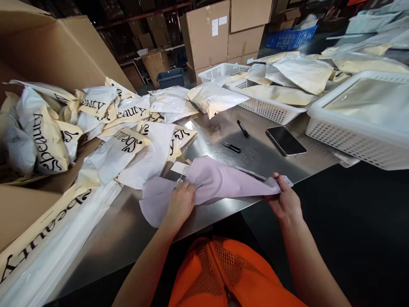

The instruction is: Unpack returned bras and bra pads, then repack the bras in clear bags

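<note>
Bags (108, 162) are printed "beauty" in black; the character preceding it is unclear. Printing on a white label (180, 168) near the left hand (182, 202) is illegible. The bags are of pale film with cream panels; the baskets (351, 143) are of perforated white plastic, the table (255, 149) of smooth metal. Lilac cloth (223, 179), soft and folded, is held along the table's near edge: gathered under the left hand's curled fingers, its right end pinched between the right hand's (284, 198) thumb and fingers.
</note>
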{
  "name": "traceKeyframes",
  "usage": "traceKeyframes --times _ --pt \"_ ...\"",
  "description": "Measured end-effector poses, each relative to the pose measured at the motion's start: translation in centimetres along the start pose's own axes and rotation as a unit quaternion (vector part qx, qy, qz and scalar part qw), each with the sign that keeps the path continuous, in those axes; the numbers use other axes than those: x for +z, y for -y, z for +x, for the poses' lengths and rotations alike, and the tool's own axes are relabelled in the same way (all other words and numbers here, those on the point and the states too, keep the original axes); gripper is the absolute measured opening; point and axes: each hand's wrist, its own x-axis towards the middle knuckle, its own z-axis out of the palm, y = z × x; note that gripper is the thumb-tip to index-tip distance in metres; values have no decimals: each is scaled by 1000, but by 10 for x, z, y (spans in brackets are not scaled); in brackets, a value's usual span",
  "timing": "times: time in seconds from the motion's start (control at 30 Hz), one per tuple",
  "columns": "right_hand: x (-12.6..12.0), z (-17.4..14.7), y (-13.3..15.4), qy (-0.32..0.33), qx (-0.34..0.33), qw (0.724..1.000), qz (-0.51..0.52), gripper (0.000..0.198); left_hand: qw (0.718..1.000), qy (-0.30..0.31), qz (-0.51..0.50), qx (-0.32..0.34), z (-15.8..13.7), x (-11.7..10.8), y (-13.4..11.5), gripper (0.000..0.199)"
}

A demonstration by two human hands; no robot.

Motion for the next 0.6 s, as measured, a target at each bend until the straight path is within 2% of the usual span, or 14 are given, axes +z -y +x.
traceKeyframes --times 0.03,0.07,0.1,0.13,0.17,0.23,0.27,0.3,0.37,0.43,0.5,0.6 --pt "-6 3 0 4 -26 999 -23 33 999 -37 -20 -21 -4 -7 4 28" --pt "-11 6 3 -5 -41 998 -37 36 992 -99 -48 -62 -10 -15 10 26" --pt "-16 9 7 -23 -45 998 -42 38 972 -182 -79 -122 -19 -25 20 24" --pt "-20 12 12 -49 -41 997 -39 38 934 -280 -114 -192 -29 -36 33 23" --pt "-23 14 19 -78 -34 996 -30 38 875 -380 -142 -263 -40 -47 47 23" --pt "-24 18 32 -135 -23 990 -14 33 760 -509 -200 -352 -67 -64 78 23" --pt "-24 18 38 -158 -19 987 -16 29 720 -538 -229 -375 -81 -69 92 22" --pt "-22 18 43 -177 -13 984 -24 25 691 -547 -261 -395 -94 -71 104 23" --pt "-18 17 51 -192 3 980 -54 21 643 -535 -315 -448 -120 -68 119 26" --pt "-13 16 55 -195 18 978 -79 23 598 -523 -339 -505 -143 -57 125 28" --pt "-10 18 56 -203 26 975 -87 24 560 -520 -349 -543 -161 -45 124 29" --pt "-9 30 56 -198 11 976 -94 26 532 -525 -344 -568 -180 -34 123 29"
